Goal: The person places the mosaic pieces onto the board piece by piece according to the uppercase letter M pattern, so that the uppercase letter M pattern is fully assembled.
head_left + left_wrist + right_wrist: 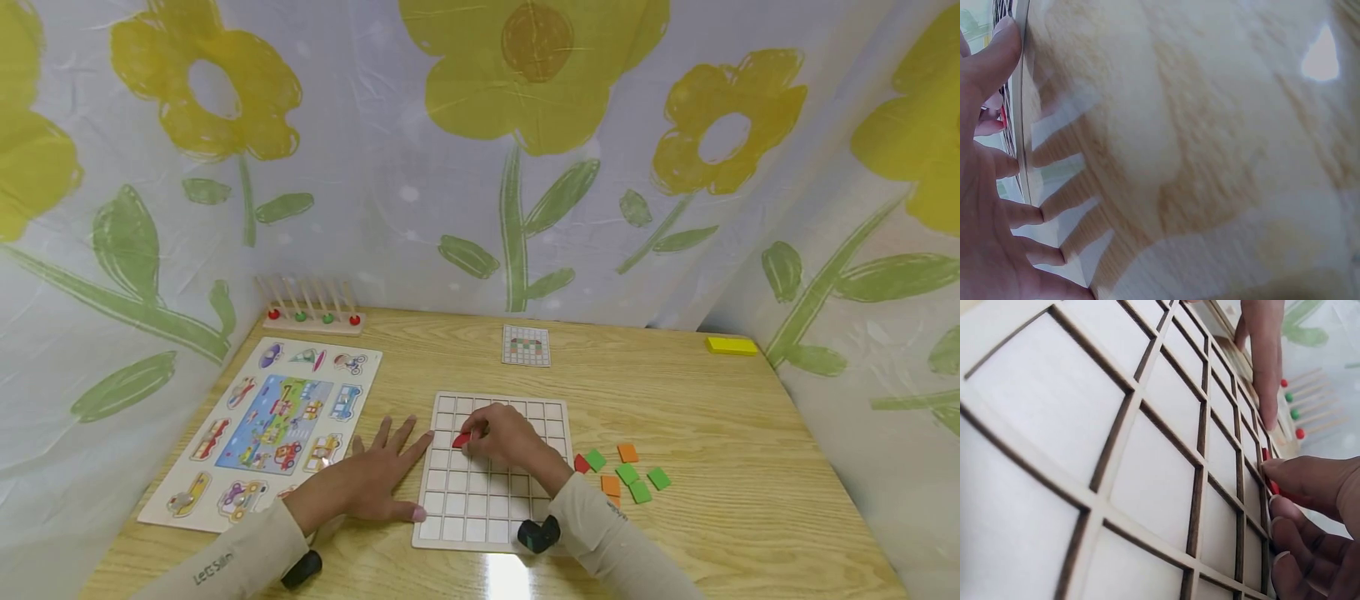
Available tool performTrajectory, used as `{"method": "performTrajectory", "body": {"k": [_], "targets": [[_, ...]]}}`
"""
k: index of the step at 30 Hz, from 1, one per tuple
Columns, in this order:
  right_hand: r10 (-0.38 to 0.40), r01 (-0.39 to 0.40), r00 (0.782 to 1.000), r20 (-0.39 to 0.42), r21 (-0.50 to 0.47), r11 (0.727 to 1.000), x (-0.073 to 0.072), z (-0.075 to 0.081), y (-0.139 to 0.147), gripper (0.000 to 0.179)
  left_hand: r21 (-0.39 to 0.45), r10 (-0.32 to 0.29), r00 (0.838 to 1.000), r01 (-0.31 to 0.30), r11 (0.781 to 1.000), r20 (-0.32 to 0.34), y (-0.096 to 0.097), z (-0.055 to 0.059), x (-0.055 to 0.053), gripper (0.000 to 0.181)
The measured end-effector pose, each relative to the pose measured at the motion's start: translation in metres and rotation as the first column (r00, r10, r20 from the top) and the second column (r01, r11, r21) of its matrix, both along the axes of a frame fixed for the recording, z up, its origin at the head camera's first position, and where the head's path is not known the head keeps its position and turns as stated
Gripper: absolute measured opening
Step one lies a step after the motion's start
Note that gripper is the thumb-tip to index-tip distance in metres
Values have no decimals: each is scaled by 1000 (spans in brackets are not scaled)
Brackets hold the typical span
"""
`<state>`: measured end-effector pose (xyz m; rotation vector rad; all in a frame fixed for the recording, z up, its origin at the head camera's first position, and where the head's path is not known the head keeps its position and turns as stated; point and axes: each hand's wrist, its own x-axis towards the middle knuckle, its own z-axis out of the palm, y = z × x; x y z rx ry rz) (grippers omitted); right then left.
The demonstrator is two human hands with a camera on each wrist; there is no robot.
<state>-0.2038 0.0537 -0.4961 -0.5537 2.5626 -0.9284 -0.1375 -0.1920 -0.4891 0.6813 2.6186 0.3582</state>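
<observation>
A white wooden grid board [455, 504] lies at the middle of the table, divided into square cells. My right hand [507, 437] is over its upper left part and pinches a red tile [461, 440] between thumb and fingers. In the right wrist view the red tile [1270, 472] shows at the fingertips, right at the grid's ridges. My left hand [378, 479] lies with fingers spread, thumb and index finger at the board's left edge. The left wrist view shows the left hand [991, 206] with its fingertips on the table beside the board.
Several loose green tiles [627, 474], orange tiles [627, 452] and a red one [581, 463] lie right of the board. A small pattern card [526, 346] is behind it. A vehicle puzzle [273, 425], peg rack [315, 321] and yellow block [731, 346] stand farther out.
</observation>
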Motion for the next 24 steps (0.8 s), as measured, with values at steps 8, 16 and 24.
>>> {"method": "performTrajectory", "body": {"k": [8,16,24], "targets": [[23,-22,999,-27,31,999,-3,-1,0,15,-6,-2,1000,2,1000,-4,0,-2,0,109],[15,-14,999,-34,34,999,-5,0,-2,12,-11,-1,1000,1,1000,-7,1,0,0,109],[21,-19,999,-41,45,999,-4,2,-3,11,1,-2,1000,2,1000,-9,0,-1,1,109]]}}
